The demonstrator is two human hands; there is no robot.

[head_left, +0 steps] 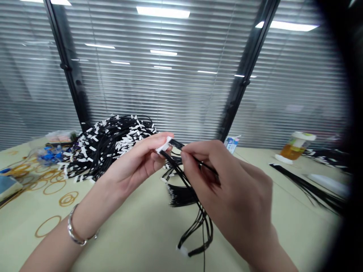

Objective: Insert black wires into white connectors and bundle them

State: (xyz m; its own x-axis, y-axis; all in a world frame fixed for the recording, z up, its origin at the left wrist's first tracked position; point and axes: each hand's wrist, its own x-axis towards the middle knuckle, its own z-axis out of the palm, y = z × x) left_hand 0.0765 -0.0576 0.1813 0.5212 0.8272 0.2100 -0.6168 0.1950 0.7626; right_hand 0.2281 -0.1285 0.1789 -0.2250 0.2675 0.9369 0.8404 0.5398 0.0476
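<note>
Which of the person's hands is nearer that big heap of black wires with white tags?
Left. The left hand sits just right of the heap of wires, pinching a white connector; the right hand is farther right, beyond that connector, gripping its black wires.

A pale table (136,241) fronts grey blinds (176,98) and black posts (70,71), seemingly behind glass mirroring strip lights (163,12).

pale table (136,241): wire pile (107,147), rubber bands (53,185), jar (296,147), loose wires (309,187).

One left hand (133,166) and one right hand (235,196) are holding one wire bundle (183,196) beside one jar (295,147) and one cable heap (107,143).
</note>
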